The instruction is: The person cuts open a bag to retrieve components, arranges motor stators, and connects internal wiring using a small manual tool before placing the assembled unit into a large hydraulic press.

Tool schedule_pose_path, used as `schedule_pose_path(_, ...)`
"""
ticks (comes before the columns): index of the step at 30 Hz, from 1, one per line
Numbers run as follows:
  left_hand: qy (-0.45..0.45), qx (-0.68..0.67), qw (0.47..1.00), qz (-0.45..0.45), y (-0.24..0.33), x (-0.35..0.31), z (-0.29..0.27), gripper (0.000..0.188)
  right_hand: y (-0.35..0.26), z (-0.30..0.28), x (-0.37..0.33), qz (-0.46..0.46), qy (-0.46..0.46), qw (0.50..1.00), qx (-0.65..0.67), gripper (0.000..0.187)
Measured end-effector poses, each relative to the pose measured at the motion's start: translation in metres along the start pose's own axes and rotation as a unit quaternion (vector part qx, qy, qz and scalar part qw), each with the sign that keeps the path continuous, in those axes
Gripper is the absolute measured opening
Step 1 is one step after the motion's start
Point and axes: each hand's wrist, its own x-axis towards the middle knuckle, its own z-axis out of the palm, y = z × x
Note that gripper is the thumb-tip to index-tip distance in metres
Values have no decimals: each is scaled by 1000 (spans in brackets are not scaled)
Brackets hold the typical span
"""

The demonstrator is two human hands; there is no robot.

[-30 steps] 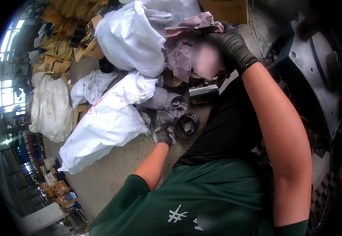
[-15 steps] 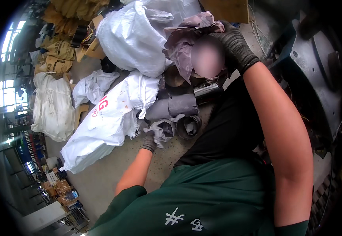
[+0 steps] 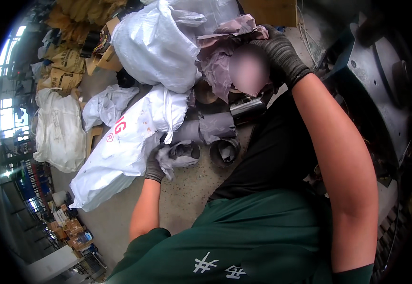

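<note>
My left hand point(image 3: 154, 166), in a dark grey knit glove, grips the near side of a short cylinder point(image 3: 183, 152) wrapped in loose grey paper; its fingertips are hidden behind the paper. To the right stands a dark open-ended cylinder point(image 3: 225, 151) with paper inside. Behind these lie a paper-wrapped cylinder point(image 3: 217, 127) and a shiny bare metal cylinder point(image 3: 247, 108). Up at the right, my right hand point(image 3: 281, 52), gloved alike, closes on the edge of crumpled pinkish paper point(image 3: 217, 71). A blurred patch covers part of that paper, and the right fingers are partly hidden.
A white woven sack point(image 3: 120, 146) lies beside my left hand, with a fuller sack point(image 3: 156, 45) behind it. More sacks point(image 3: 59, 132) and cardboard boxes point(image 3: 75, 232) are at the left. A dark metal machine part point(image 3: 374, 90) rises close on the right.
My left hand has moved left with the paper-wrapped cylinder, opening a gap to the dark cylinder beside it. The wrapped cylinder's open end shows more. My right hand stays nearly where it was.
</note>
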Motion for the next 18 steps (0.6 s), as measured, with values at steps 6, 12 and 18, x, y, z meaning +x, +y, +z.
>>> schedule_pose_path(6,-246,265,932,-12,15,-16,-7,53,9,8,6,-92,-37,990,-102,52)
schedule_pose_path(12,126,653,742,87,4,24,-95,53,48,33,55,-223,-19,928,-299,44)
schedule_pose_path(18,106,549,825,87,-48,49,-106,64,103,31,89,-155,-6,964,-218,45)
